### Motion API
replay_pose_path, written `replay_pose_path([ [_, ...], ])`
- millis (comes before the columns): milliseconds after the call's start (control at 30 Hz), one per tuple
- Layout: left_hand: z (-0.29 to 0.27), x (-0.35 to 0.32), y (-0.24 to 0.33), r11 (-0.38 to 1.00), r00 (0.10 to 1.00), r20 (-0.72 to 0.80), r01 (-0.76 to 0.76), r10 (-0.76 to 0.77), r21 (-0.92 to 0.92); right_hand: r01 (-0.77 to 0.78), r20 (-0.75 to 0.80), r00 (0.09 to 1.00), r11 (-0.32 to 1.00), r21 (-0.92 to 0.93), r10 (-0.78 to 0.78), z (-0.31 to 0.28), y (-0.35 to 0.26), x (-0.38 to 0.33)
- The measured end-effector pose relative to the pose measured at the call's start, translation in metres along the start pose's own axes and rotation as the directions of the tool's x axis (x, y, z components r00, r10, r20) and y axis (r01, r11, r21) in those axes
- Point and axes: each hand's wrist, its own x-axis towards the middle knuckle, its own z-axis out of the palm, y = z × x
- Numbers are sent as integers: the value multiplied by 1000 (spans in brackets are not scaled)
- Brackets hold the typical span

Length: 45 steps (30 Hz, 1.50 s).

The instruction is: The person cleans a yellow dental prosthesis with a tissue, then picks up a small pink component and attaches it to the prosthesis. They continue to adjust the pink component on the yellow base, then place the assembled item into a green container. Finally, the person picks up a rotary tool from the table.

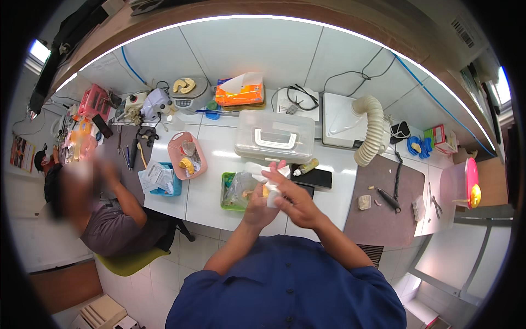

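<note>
White tiles (249, 46) stand behind our long bench (212, 164). From the left, we see 1 seated person (109, 225), then the pink basket (200, 152) with 1 yellow dental cast (189, 165) inside, and after it the green tray (233, 208) holding a clear plastic bag (239, 187). Just right of this tray, our left hand (259, 211) is closed around the small yellow piece (266, 191), which sits between our 2 hands. Our right hand (298, 203) meets the left, its fingers closed on the white tissue (272, 198) beside this piece. Farther right lies the brown mat (383, 227).
</note>
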Motion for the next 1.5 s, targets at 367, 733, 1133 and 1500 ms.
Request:
replay_pose_path([
  [367, 7, 27, -46, 967, 965, -165, 224, -203, 125, -448, -395, 842, 884, -134, 367, -4, 15, -63],
  [733, 36, 38, -60, 650, 989, 88, 8, -115, 760, 234, -506, 651, 485, 843, 565, -73, 37, -109],
  [1133, 52, 46, -68, 296, 935, -60, 171, -349, 940, -306, -385, 582, 632, 712, 716, -64, 36, -114],
  [1500, 26, 50, -90, 908, 945, 8, 316, -326, -276, -308, -707, 685, 949, -62, 176, -90, 25, -118],
])
